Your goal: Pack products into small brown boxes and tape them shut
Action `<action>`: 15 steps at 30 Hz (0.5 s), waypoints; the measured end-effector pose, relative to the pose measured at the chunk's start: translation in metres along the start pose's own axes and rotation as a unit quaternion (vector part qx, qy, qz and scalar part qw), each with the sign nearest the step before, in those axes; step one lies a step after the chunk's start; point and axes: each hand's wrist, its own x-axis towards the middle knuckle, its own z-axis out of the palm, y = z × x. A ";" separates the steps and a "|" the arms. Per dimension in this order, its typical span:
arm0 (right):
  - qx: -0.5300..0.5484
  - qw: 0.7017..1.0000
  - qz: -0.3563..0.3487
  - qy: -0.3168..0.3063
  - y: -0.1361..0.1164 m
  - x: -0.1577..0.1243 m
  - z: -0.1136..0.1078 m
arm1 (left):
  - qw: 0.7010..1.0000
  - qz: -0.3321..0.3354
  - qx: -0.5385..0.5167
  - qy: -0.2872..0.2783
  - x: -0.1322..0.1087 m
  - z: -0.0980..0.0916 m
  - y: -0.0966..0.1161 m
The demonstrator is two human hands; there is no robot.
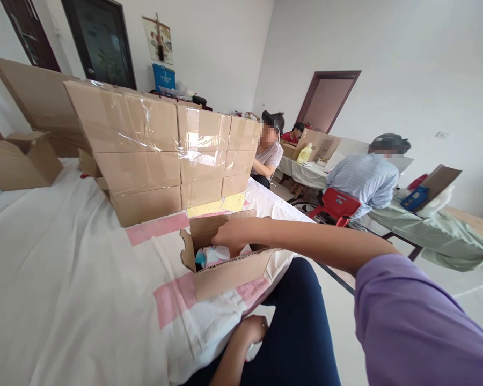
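Note:
An open cardboard box stands near the table's front edge. Inside it lies a soft-looking bundle in white, pink and teal, its kind not clear. My right hand reaches down into the box from above, close by or touching the bundle. Its fingertips are hidden, so their grip does not show. Low by my lap, beside the dark trousers, is my left hand with its fingers curled in. A small white patch shows just beneath it, and what it holds, if anything, cannot be made out.
A wall of taped cardboard boxes stands behind the open box. Another open carton sits at the left on the white cloth. A person in a striped shirt sits on a red chair at the right; other people work farther back.

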 end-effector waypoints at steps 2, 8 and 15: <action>0.014 1.000 -0.021 0.019 0.000 0.003 0.008 | 1.000 0.002 0.011 -0.003 0.001 0.000 0.000; 0.019 0.999 -0.031 0.040 -0.002 0.004 0.020 | 1.000 0.006 0.028 -0.003 0.008 0.002 -0.001; 0.059 0.993 0.025 0.103 0.002 -0.018 0.018 | 1.000 -0.001 0.012 -0.001 -0.008 -0.002 0.005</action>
